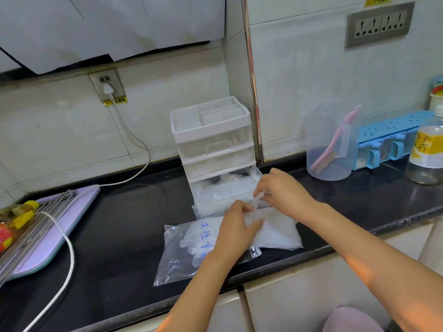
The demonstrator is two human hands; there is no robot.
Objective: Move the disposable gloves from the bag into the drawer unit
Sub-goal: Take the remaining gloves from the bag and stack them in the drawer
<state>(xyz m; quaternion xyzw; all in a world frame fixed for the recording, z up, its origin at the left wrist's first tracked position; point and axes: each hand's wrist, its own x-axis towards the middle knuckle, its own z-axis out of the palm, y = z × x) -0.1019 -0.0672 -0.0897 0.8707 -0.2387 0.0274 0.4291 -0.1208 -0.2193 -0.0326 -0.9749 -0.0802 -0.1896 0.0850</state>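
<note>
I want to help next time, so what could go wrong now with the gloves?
The open drawer already looks heaped with gloves, so more might spill out or jam it when it shuts. The bag lies close to the counter edge and could slide off. The glove pinched in the right hand may drag others out with it.

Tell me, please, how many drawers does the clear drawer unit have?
3, stacked in the drawer unit: the top drawer and middle drawer are shut, and the bottom drawer is pulled open with gloves inside. None seems hidden.
</note>
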